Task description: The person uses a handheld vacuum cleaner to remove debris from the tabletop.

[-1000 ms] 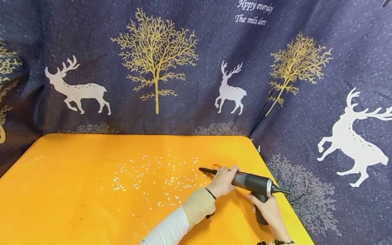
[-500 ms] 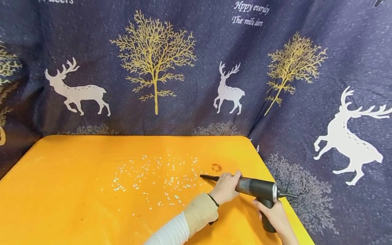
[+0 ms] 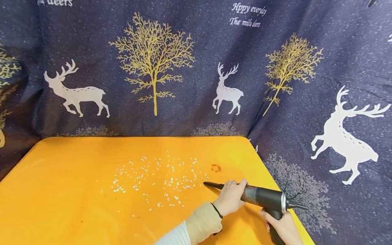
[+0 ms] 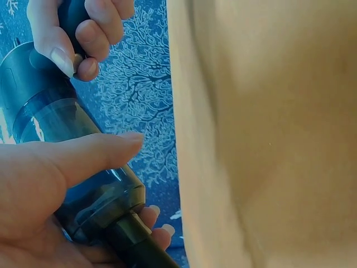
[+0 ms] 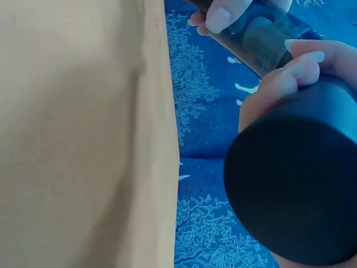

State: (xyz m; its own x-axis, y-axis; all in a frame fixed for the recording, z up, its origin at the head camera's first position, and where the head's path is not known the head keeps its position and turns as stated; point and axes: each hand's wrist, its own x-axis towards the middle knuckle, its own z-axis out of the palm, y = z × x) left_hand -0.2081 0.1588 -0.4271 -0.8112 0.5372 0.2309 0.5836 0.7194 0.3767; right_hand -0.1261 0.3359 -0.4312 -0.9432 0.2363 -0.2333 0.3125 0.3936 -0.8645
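Note:
Both hands hold a black handheld vacuum cleaner over the right part of the table. The left hand grips its front, around the see-through section where the narrow nozzle begins. In the head view the right hand is wrapped around the handle; the round handle base fills much of the right wrist view. The flat black nozzle points left, its tip close to the right edge of a scatter of small white scraps. A thin pointed piece sticks out of the rear end.
The orange table has a reddish ring mark near its right side. Its right edge runs beneath the vacuum. A dark blue curtain with deer and trees hangs behind and to the right.
Both hands and the vacuum have moved to the right and nearer to the person, uncovering the ring mark. The scraps lie much as before. The head view has shifted slightly.

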